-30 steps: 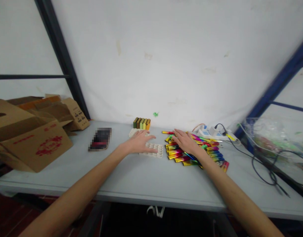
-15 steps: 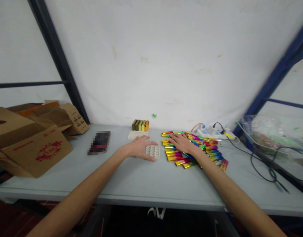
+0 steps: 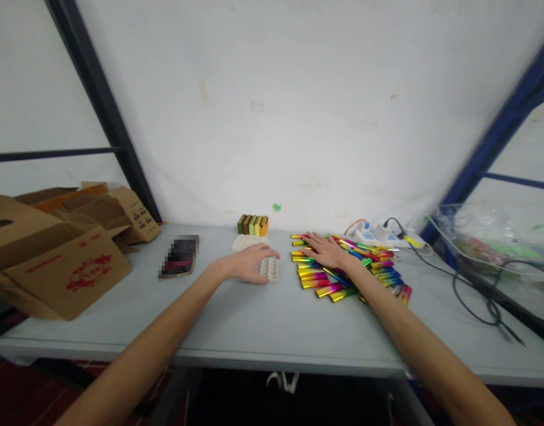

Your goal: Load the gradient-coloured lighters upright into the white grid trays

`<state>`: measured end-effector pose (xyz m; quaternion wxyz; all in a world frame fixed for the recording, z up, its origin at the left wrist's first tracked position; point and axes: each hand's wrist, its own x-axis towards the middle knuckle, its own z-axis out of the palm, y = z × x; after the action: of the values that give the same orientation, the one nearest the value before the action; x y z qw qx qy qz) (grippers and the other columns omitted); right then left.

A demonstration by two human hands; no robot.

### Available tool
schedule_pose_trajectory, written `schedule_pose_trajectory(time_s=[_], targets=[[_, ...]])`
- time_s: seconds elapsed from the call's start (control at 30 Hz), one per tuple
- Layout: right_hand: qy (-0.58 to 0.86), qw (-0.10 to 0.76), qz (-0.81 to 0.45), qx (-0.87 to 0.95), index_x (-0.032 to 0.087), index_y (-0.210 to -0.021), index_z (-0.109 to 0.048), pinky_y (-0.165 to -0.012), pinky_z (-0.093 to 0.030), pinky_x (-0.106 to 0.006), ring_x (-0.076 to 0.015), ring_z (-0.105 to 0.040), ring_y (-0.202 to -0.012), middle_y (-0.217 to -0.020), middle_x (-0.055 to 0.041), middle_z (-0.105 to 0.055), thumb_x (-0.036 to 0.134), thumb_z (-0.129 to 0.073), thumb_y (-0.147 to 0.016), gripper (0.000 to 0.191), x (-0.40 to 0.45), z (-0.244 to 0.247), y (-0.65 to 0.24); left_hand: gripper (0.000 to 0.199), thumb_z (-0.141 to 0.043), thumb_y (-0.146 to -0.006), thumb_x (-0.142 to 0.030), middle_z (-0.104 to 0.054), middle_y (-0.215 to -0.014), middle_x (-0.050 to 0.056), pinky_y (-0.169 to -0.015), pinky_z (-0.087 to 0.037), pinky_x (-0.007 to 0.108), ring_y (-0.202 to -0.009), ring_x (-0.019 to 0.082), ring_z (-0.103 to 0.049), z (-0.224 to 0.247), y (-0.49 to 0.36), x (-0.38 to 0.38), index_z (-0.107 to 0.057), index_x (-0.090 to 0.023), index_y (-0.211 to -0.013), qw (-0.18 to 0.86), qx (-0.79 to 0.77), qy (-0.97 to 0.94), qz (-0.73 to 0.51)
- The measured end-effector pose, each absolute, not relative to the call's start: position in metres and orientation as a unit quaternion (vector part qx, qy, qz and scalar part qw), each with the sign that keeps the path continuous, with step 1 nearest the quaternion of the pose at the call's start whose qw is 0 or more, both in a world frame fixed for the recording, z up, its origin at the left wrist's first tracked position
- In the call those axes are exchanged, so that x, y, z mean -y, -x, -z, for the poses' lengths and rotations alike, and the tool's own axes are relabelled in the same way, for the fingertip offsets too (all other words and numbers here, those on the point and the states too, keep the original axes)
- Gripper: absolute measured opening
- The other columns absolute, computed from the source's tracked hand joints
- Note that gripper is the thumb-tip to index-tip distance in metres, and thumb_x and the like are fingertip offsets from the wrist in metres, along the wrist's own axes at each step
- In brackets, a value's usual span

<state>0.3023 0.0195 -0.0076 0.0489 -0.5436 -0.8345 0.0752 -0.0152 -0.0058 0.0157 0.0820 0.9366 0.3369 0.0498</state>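
Note:
My left hand is closed over a small white tray with rows of round cells, thumb on the near side and fingers on the far side. The hand hides the tray's left part. A second white tray lies just behind it. My right hand rests with its fingers spread on a pile of shiny metallic tubes, coloured gold, pink, green and blue. No tube is gripped in it. Behind the trays, a block of upright tubes runs from dark green through yellow to orange.
Cardboard boxes stand at the left end of the grey table. A dark, pixelated flat object lies near them. At the right are a white power strip, a black cable and clear plastic bags.
My left hand has closed in on the white tray, and the tray has shifted slightly left. The fingers of my right hand have spread wider on the pile.

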Motion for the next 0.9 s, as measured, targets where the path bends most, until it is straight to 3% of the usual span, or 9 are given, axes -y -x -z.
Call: schedule_pose_trajectory(time_s=[0.13, 0.23, 0.3, 0.4, 0.5, 0.6, 0.7, 0.8, 0.9], targets=[[0.536, 0.066, -0.060, 0.840, 0.028, -0.162, -0.030, -0.123, -0.011, -0.064, -0.0327, -0.027, -0.154, -0.167, -0.0111, -0.032, 0.075, -0.020, -0.099, 0.079, -0.024, 0.011, -0.302, 0.063, -0.076, -0.077, -0.052, -0.050, -0.142, 0.009, -0.114, -0.039, 0.038, -0.130, 0.031, -0.054, -0.016, 0.013, 0.008, -0.060, -0.029, -0.133, 0.085, -0.344, -0.934, -0.051], [0.530, 0.099, -0.020, 0.842, 0.027, -0.157, -0.041, -0.119, -0.026, -0.057, -0.0310, -0.045, -0.141, -0.152, -0.0143, -0.050, 0.064, -0.023, -0.105, 0.067, -0.026, 0.015, -0.303, 0.056, -0.075, -0.076, -0.062, -0.053, -0.136, 0.008, -0.112, -0.041, 0.039, -0.126, 0.030, -0.056, -0.012, 0.012, 0.007, -0.065, -0.027, -0.118, 0.099, -0.351, -0.928, -0.082], [0.525, 0.112, 0.010, 0.843, 0.023, -0.152, -0.050, -0.114, -0.035, -0.050, -0.0286, -0.055, -0.128, -0.136, -0.0165, -0.059, 0.057, -0.027, -0.107, 0.061, -0.027, 0.015, -0.303, 0.042, -0.073, -0.081, -0.054, -0.053, -0.134, 0.009, -0.112, -0.041, 0.038, -0.124, 0.028, -0.056, -0.009, 0.012, 0.004, -0.066, -0.024, -0.108, 0.107, -0.343, -0.928, -0.101], [0.502, 0.113, 0.036, 0.857, 0.016, -0.141, -0.061, -0.107, -0.042, -0.043, -0.0272, -0.057, -0.117, -0.119, -0.0172, -0.063, 0.047, -0.033, -0.108, 0.053, -0.028, 0.014, -0.304, 0.028, -0.069, -0.082, -0.034, -0.054, -0.134, 0.009, -0.112, -0.041, 0.037, -0.123, 0.027, -0.057, -0.006, 0.013, 0.000, -0.066, -0.021, -0.107, 0.107, -0.333, -0.930, -0.116], [0.497, 0.120, 0.031, 0.859, 0.013, -0.128, -0.069, -0.107, -0.043, -0.040, -0.0267, -0.058, -0.116, -0.112, -0.0170, -0.065, 0.040, -0.034, -0.108, 0.049, -0.027, 0.014, -0.305, 0.035, -0.068, -0.081, -0.029, -0.056, -0.132, 0.010, -0.113, -0.041, 0.036, -0.124, 0.026, -0.057, -0.006, 0.014, -0.004, -0.065, -0.020, -0.115, 0.107, -0.324, -0.933, -0.118], [0.492, 0.146, 0.033, 0.857, 0.012, -0.122, -0.071, -0.111, -0.041, -0.039, -0.0260, -0.057, -0.125, -0.130, -0.0193, -0.063, 0.038, -0.032, -0.109, 0.048, -0.024, 0.014, -0.307, 0.045, -0.071, -0.084, -0.040, -0.056, -0.133, 0.011, -0.114, -0.040, 0.036, -0.127, 0.027, -0.055, -0.008, 0.016, -0.005, -0.063, -0.020, -0.123, 0.107, -0.325, -0.931, -0.125], [0.485, 0.153, 0.028, 0.860, 0.011, -0.132, -0.064, -0.115, -0.038, -0.041, -0.0275, -0.053, -0.134, -0.147, -0.0192, -0.056, 0.038, -0.033, -0.108, 0.048, -0.020, 0.013, -0.307, 0.064, -0.072, -0.084, -0.055, -0.053, -0.139, 0.014, -0.115, -0.039, 0.037, -0.131, 0.029, -0.052, -0.009, 0.018, -0.007, -0.058, -0.018, -0.134, 0.093, -0.348, -0.923, -0.134], [0.495, 0.143, -0.001, 0.857, 0.014, -0.140, -0.059, -0.110, -0.042, -0.042, -0.0278, -0.061, -0.124, -0.140, -0.0162, -0.063, 0.040, -0.031, -0.109, 0.050, -0.018, 0.011, -0.306, 0.074, -0.068, -0.084, -0.063, -0.051, -0.146, 0.015, -0.117, -0.037, 0.037, -0.136, 0.030, -0.050, -0.009, 0.021, -0.009, -0.054, -0.018, -0.142, 0.082, -0.373, -0.917, -0.118], [0.475, 0.147, 0.001, 0.868, 0.016, -0.139, -0.060, -0.108, -0.043, -0.039, -0.0260, -0.061, -0.120, -0.134, -0.0149, -0.066, 0.039, -0.029, -0.109, 0.049, -0.019, 0.010, -0.305, 0.068, -0.062, -0.090, -0.062, -0.053, -0.149, 0.015, -0.119, -0.035, 0.040, -0.140, 0.031, -0.047, -0.006, 0.024, -0.011, -0.056, -0.019, -0.143, 0.083, -0.394, -0.912, -0.084]])
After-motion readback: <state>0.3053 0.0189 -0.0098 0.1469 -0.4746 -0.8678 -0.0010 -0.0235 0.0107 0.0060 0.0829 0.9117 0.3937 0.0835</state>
